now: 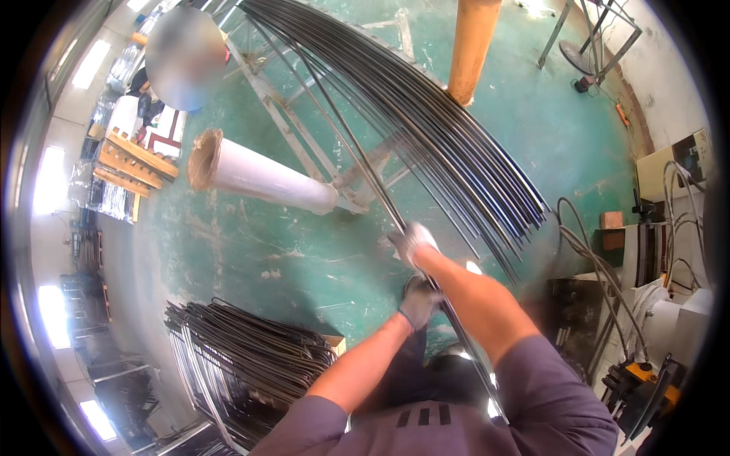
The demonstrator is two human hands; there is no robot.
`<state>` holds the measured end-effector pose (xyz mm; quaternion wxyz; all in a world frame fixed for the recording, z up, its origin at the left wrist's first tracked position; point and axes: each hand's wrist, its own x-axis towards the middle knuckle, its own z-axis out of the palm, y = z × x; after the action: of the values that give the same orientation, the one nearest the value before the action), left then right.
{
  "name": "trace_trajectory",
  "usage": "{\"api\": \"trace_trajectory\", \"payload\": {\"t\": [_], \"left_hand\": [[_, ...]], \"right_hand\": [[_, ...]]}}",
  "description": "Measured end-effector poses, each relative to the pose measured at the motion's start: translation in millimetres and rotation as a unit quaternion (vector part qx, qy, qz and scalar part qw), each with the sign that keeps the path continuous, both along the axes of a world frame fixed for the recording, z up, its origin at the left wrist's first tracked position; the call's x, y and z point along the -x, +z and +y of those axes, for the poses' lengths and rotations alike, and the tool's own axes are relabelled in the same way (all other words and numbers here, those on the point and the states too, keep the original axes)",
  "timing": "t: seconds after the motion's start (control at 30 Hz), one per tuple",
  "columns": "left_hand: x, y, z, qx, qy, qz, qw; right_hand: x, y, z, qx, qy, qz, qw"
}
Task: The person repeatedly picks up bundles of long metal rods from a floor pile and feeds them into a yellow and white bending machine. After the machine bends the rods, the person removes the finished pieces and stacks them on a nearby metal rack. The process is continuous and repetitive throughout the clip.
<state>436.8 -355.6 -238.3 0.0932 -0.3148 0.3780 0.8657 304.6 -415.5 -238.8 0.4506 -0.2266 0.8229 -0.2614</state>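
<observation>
Long thin dark metal rods [378, 186] run from the far rack, through both my hands and back along my right side. Wrapped round them is my right hand [414, 243], in a pale work glove. Closer to my body, my left hand [420, 301], in a greyer glove, is also closed on the rods; some of its fingers are hidden. Exactly how many rods are in my grip I cannot tell. Beyond my hands, a large bundle of similar straight rods [449, 125] lies fanned across a grey metal rack [293, 133], their near ends uneven.
A white-wrapped roll [266, 178] lies left of the rack; a brown tube [473, 53] stands beyond the bundle. Bent dark rods [258, 346] are piled at my near left. Cables [589, 254] and a machine [658, 315] stand right. Another person is at the far left.
</observation>
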Motion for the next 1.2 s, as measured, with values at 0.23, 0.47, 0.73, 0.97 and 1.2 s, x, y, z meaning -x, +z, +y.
{"api": "trace_trajectory", "payload": {"t": [0.23,0.47,0.73,0.97,1.2], "left_hand": [[-19,-33,-9,-0.282,0.123,0.066,0.949],[42,10,-83,-0.202,0.241,0.004,0.949],[4,89,-6,-0.083,0.166,-0.106,0.977],[-37,166,6,-0.020,0.131,-0.108,0.985],[25,263,33,0.019,0.025,0.110,0.993]], "right_hand": [[-44,86,300,-0.160,-0.010,-0.004,0.987],[-225,159,620,-0.368,0.007,0.018,0.930],[-319,97,542,-0.304,-0.011,0.084,0.949],[-333,147,537,-0.187,-0.255,0.134,0.939],[-343,155,549,-0.174,-0.370,0.212,0.888]]}}
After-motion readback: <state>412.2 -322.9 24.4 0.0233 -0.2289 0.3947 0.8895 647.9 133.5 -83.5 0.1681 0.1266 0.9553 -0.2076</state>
